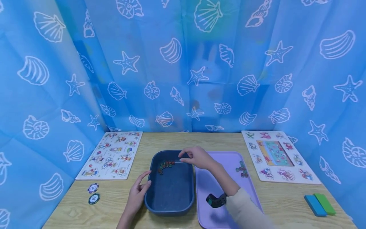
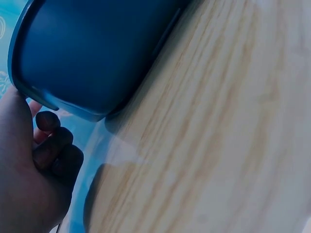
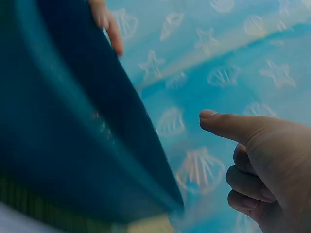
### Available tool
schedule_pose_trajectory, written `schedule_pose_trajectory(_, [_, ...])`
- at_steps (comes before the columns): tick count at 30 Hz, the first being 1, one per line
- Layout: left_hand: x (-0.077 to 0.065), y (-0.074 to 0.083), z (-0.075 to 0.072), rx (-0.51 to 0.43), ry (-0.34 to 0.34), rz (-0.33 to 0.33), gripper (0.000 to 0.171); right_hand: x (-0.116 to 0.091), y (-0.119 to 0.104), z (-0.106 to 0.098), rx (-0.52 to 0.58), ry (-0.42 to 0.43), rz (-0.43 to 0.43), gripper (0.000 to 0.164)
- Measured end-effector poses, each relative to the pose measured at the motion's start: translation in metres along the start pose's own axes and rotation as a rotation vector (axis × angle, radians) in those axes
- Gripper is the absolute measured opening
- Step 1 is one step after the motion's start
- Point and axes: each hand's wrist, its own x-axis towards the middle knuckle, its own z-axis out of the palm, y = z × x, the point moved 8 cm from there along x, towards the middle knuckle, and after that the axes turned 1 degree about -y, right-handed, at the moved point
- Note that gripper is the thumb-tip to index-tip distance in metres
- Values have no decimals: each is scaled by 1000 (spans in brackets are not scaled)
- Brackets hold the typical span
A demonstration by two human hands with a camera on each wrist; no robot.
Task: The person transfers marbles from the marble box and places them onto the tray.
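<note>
Head view is showing the left hand (image 1: 138,192) resting at the near-left rim of a dark blue tray (image 1: 171,190), thumb and forefinger partly spread; whether it is gripping the wall, I cannot tell. The right hand (image 1: 197,157) is hovering at the far right corner, thumb and forefinger slightly parted, other fingers curling, nothing visible between the tips. Small red-and-green beads (image 1: 167,164) are lying inside, between the hands, along the far left wall. More beads (image 1: 243,171) are sitting right of the right hand, by the far edge of a purple tray (image 1: 210,189).

Both trays are standing side by side, leaving scarcely any gap. Bare desk (image 1: 200,140) is running beyond both hands; left of the left hand, open wood is reaching two chips (image 1: 93,193).

The right forearm and sleeve are covering part of the purple tray, whose near edge is being cut off. Left wrist view is showing mainly the tray's outer wall; right wrist view is blurring the beads into specks.
</note>
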Motion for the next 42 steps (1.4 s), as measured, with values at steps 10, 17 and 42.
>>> schedule_pose_trajectory(10, [1, 3, 0, -6, -18, 16, 35, 49, -36, 48, -6, -168, -70, 14])
schedule_pose_trajectory(17, [1, 3, -2, -16, -16, 36, 35, 65, -28, 83, -95, -255, -57, 11])
schedule_pose_trajectory(42, [11, -19, -1, -15, -14, 79, 36, 55, -23, 82, -72, -256, -56, 10])
